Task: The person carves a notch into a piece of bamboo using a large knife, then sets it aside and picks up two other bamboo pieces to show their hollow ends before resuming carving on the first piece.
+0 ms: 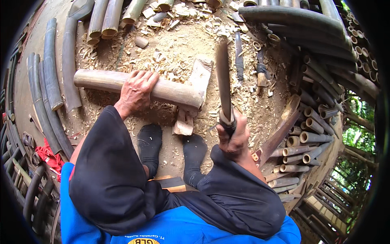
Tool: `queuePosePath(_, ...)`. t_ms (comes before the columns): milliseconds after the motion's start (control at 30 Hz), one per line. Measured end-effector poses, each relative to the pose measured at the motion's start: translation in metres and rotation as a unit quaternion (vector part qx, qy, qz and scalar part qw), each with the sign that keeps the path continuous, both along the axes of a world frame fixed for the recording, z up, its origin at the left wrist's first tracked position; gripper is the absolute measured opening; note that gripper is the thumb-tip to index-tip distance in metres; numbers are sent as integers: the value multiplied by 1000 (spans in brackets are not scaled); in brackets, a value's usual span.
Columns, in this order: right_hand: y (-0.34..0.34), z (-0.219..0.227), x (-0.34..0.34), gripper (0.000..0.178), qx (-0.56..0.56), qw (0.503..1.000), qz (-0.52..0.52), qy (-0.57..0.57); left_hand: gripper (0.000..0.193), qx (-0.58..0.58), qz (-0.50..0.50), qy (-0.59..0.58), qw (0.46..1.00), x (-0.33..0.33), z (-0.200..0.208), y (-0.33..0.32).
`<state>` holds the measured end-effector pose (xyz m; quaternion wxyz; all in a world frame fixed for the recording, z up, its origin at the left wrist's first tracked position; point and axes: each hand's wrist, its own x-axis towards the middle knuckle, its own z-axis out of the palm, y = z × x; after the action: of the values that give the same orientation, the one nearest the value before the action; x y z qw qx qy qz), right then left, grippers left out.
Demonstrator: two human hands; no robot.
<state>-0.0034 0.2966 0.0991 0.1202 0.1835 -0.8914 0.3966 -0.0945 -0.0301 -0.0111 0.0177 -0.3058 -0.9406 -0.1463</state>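
Note:
My left hand [138,89] is closed over the top of a thick brown bamboo pole [174,91], which lies crosswise in front of me. The pole's right end rests on a pale wooden chopping block [202,73]. In my right hand [234,136] a machete [223,77] is gripped by its dark handle, with the blade pointing up and away from me. The blade is slightly blurred and stands to the right of the block, apart from the pole. My feet in dark socks [149,142] are just below the pole.
Wood chips [174,51] cover the ground ahead. Two more blades with wrapped handles, one a dark knife [239,57], lie beyond the machete. Cut bamboo tubes [313,137] are stacked at right, and long bamboo poles [50,65] lie at left. A red cloth [50,154] lies lower left.

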Motion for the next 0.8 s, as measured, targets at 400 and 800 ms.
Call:
queuePosePath(400,-3,1,-1,41,36,999,-11,-17,51,-7,10,31,999,5,-2,4)
queuePosePath(800,-6,10,1,45,66,993,-60,-80,55,12,35,73,997,17,-9,4)
